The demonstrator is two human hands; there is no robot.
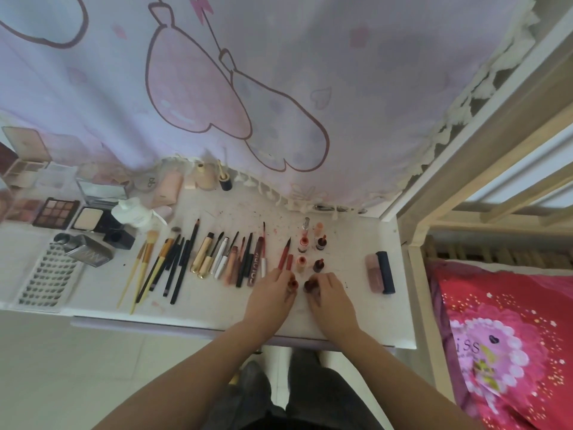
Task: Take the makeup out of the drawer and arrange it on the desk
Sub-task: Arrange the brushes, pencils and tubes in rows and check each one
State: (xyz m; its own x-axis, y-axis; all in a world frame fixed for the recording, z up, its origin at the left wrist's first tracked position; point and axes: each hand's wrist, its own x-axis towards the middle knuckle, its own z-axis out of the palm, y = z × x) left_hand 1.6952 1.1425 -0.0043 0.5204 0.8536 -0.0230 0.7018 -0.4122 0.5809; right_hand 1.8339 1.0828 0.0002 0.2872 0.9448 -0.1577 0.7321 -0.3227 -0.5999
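**Both hands on small bottles at front of bench**

Left hand [273,290] has its fingers curled round a small red bottle [292,285]; right hand [325,290] has its fingers curled round a dark red bottle [309,286]. The two bottles stand just beside each other on the white bench [350,305], near its front edge. Just behind them stand more small bottles [311,246] in two short rows, orange and dark ones. Left of the hands lies a row of lip pencils and tubes [245,259], then brushes [161,262], close together. Far left: lash tray [49,274], silver bottle [88,251], eyeshadow palette [55,212], powder compact [88,218], crumpled tissue [136,212]. Right of the hands, well apart, a pink tube with dark cap [381,271]. A pink cartoon curtain [248,88] hangs over the bench's back edge. Bed with red cover [502,336] at right.
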